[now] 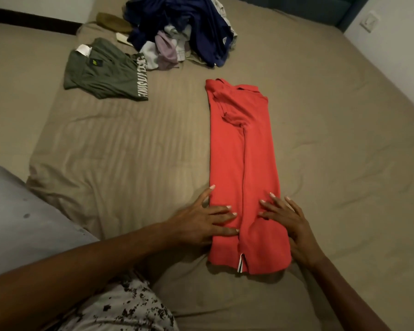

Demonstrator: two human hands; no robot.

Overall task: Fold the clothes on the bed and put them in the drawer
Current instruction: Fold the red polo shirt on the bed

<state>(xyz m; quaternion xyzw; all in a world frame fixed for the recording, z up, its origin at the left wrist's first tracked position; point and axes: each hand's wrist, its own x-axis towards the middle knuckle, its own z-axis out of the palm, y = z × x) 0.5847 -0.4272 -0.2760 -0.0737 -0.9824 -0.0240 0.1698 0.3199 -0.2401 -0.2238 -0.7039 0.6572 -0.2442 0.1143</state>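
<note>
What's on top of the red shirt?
Both hands rest flat on the red shirt near its bottom end: left hand, right hand. The bed underneath it is covered.

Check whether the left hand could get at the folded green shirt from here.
Probably yes, with a long stretch: the left hand rests flat on the red shirt, and only bare bedsheet lies between it and the green shirt.
</note>
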